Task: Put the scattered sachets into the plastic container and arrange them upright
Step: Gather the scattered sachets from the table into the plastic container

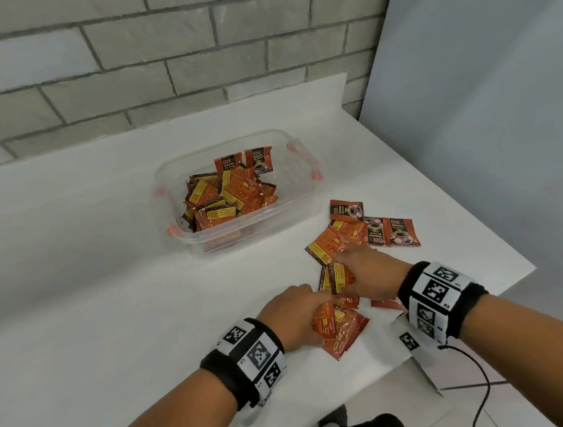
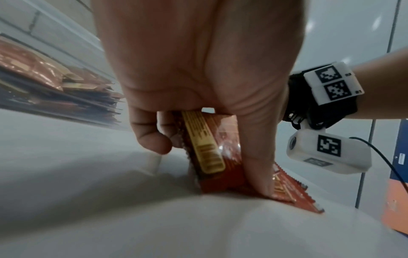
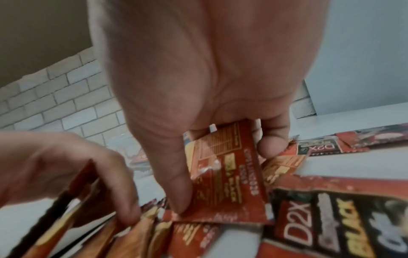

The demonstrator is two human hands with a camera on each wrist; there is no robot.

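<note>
Left hand [image 1: 293, 315] grips a fanned bunch of sachets [image 1: 339, 328], thumb and curled fingers clamped round them, lower edges on the white table [image 1: 106, 264]. Right hand [image 1: 365, 274] pinches one sachet [image 3: 225, 174] between thumb and fingers; possibly a second behind it, view blurred. Sachets are small red foil packets, yellow print panel on back, black "D2X" label on front. Loose sachets [image 1: 361, 233] lie flat just beyond the right hand. Clear plastic container [image 1: 306, 197] sits farther back, holding a jumbled heap, two standing upright against its far wall.
</note>
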